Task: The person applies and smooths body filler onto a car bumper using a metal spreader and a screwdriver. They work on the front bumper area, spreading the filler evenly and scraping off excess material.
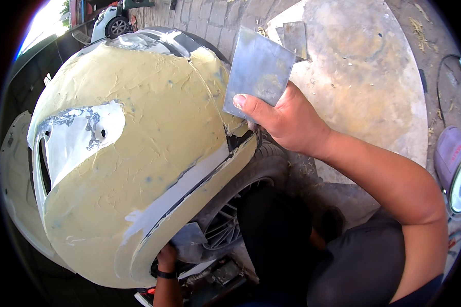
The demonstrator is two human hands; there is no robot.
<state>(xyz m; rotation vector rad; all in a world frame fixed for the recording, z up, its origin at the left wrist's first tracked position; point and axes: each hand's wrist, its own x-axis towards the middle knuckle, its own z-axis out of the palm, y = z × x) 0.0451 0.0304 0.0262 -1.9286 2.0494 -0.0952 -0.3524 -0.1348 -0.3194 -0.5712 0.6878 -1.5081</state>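
Note:
My right hand (287,120) grips a flat metal putty spreader (258,71), thumb on its near face, raised beside the car's body panel (153,102). That panel is coated in rough cream-yellow body filler, with a bare white patch (100,128) at left and a pale grey strip along the wheel arch. Low down, my left hand (166,254) is in shadow by the arch's lower end. A second metal spreader (189,234) juts out from it in front of the wheel (230,215); the fingers are partly hidden, but they appear closed on it.
A large pale board (369,102) with stains lies at right, bearing small metal plates (294,40). A purple-grey can (451,153) stands at the far right near a dark cable (440,87). Another car (110,23) is at the upper left, beyond the brick paving (205,18).

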